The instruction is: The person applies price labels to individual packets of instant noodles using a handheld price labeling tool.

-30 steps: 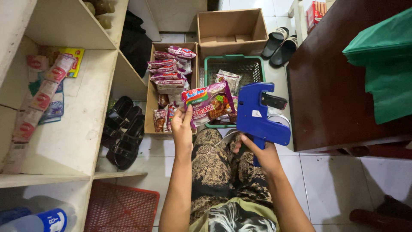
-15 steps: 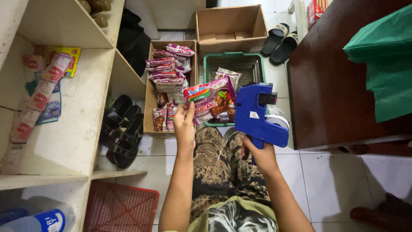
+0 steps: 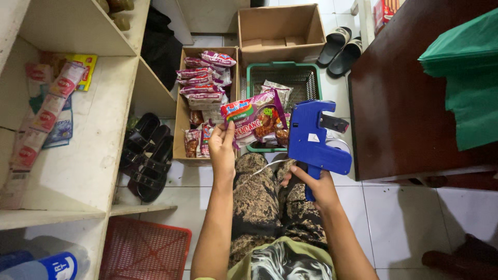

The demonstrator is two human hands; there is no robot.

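Above lap: one noodle packet (image 3: 254, 118), one blue price gun (image 3: 314, 141).

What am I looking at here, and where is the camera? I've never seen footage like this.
The camera sits on a person's head and looks straight down, so you see their own arms and patterned trousers from above; there is no robot. They seem to be sitting on a tiled floor.

The left hand holds up a purple packet of instant noodles. The right hand grips the handle of a blue handheld labelling gun, raised right beside the packet.

Just past the hands, a long cardboard box holds more such packets, and a green plastic basket has a few in it. Behind them stands an open brown box. To the left are pale shelves with black sandals on the floor next to them; to the right is a dark wooden table.
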